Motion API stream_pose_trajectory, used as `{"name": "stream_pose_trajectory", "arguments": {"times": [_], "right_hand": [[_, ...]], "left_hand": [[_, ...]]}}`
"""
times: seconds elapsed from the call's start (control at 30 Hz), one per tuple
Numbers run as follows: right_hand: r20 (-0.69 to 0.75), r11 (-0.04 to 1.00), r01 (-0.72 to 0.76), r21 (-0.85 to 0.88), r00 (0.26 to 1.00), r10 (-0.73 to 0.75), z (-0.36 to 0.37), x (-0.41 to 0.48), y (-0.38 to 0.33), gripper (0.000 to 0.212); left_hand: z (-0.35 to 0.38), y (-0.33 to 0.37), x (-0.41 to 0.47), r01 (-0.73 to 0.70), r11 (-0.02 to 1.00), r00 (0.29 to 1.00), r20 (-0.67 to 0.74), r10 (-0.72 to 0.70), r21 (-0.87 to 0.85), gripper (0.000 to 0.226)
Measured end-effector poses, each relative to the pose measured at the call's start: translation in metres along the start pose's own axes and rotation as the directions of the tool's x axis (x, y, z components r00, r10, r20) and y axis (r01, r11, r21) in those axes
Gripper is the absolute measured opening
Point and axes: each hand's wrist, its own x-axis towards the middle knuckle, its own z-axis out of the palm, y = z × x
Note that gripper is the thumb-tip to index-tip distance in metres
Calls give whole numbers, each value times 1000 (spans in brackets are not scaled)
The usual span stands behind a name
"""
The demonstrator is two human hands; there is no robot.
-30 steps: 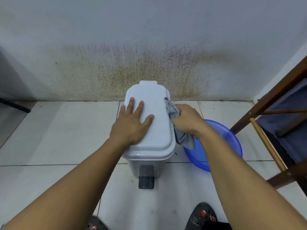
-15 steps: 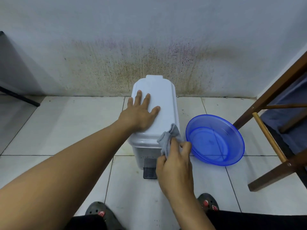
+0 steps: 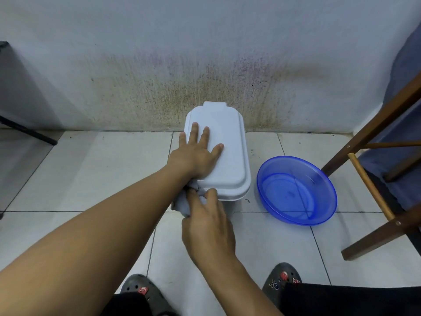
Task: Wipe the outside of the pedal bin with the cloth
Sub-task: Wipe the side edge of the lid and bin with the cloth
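Against rounded pedal bin [image 3: 230,156], right hand [image 3: 208,229] seemingly pinching crumpled cloth [image 3: 182,202]

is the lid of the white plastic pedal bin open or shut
Shut: the white plastic pedal bin has its lid seated flat on the rim, left hand flat on top.

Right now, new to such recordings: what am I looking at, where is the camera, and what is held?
No machine here: a person works bare-handed, and the one picture comes from a camera on their head, looking down. The left hand lies flat on the lid of a white pedal bin on the tiled floor by a stained wall. The right hand has its grip on a grey cloth at the bin's near left corner. A blue basin sits on the floor right of the bin, beside a wooden frame.
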Motion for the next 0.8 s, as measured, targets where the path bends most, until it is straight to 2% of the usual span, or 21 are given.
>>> {"name": "stream_pose_trajectory", "arguments": {"times": [0.13,0.27,0.43,0.5,0.63,0.8], "right_hand": [[-143,1000,-4,28,990,8,-4,-12,43,67],[-272,977,-46,210,957,104,-4,-15,78,68],[-426,887,-97,452,850,310,9,-13,76,62],[-470,879,-86,468,819,330,18,-14,69,58],[-481,926,2,378,855,194,43,-11,42,52],[-421,921,-30,388,883,206,56,-2,11,31]], "left_hand": [[1,-1,-2,-20,1000,1000,-14,20,-12,82],[1,-1,-2,-22,1000,999,-26,22,-9,81],[2,3,-7,-3,1000,999,-40,3,-8,80],[2,3,-8,3,1000,999,-44,-3,-11,79],[1,4,-8,-1,1000,999,-47,0,-27,79],[1,1,-8,-16,1000,999,-51,15,-19,79]]}}
